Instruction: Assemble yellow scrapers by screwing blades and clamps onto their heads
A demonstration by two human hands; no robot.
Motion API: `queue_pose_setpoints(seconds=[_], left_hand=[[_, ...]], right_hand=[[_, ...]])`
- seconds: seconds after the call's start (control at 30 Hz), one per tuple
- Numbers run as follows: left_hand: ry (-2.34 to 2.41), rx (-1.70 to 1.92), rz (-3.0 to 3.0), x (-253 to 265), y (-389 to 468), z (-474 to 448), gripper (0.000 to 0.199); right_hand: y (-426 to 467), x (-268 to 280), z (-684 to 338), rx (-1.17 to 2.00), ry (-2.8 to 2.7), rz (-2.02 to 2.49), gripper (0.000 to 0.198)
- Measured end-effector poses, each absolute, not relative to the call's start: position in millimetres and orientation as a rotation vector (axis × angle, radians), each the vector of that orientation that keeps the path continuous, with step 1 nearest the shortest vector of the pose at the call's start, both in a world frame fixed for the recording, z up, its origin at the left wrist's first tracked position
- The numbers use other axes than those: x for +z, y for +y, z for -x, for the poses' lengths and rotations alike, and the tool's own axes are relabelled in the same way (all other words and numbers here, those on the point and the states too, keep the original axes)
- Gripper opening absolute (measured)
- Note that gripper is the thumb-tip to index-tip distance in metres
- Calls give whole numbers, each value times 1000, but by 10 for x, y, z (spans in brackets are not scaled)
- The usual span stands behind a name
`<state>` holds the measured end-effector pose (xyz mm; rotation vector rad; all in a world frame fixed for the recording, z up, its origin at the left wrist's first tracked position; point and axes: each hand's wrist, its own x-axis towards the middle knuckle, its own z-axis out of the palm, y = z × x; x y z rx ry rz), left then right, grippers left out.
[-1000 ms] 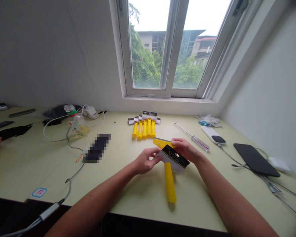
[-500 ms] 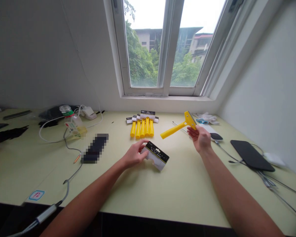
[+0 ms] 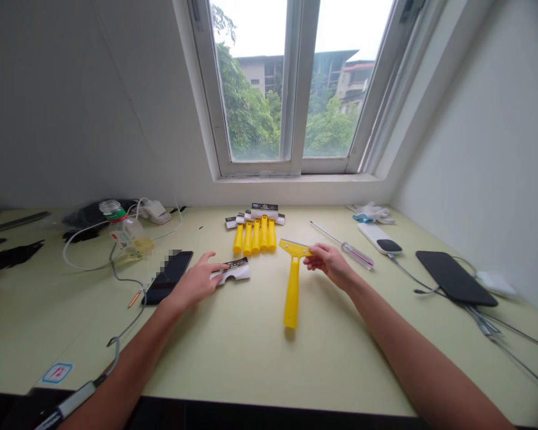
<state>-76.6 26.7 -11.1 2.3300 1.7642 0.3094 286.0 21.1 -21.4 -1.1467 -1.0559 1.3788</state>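
My right hand (image 3: 330,263) pinches a yellow scraper (image 3: 292,292) by the right end of its wide head, with the long handle hanging toward me. My left hand (image 3: 199,278) has its fingers stretched out, their tips on a black-and-white cardboard sleeve (image 3: 237,272) that lies on the table (image 3: 260,358). Beyond the hands, several yellow scrapers (image 3: 256,236) lie side by side, handles toward me, their heads covered by card sleeves.
A screwdriver (image 3: 356,254) and a white device (image 3: 379,237) lie at the right, near a black tablet-like slab (image 3: 452,278) with cables. Left of my left hand are a phone (image 3: 168,280), an orange-tipped cable and a tilted plastic bottle (image 3: 125,233).
My left hand has moved left and set the cardboard sleeve down, its fingers spreading. My right hand has brought the scraper left and toward me, turning its handle downward.
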Motion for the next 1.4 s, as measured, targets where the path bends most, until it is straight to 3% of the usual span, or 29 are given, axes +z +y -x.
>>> queue_pose_setpoints(seconds=[0.13,0.27,0.47,0.67,1.0,1.17,1.27,1.4], left_hand=[[1890,165,-2433,52,229,677,43],[1901,-6,-2436,199,229,586,37],[1626,404,-2692,158,186,296,40],[1488,210,-2530,-38,263,176,45],[1464,356,-2460,-126,382,333,50],[1458,711,-2491,-49,243,149,34],[1325,977,-2233,-70,86,-112,35],[862,681,-1452,-215,-59,-396,49]], right_hand=[[163,-261,-2772,1408,-1116,1183,30],[151,-303,-2719,1407,-1122,1207,33],[150,-357,-2661,1393,-1130,1192,37],[110,-352,-2570,1374,-1151,1196,39],[129,-393,-2569,1352,-1146,1178,38],[150,-425,-2571,1312,-1136,1169,40],[153,-434,-2529,1256,-1143,1150,44],[138,-379,-2436,1160,-1253,1190,49]])
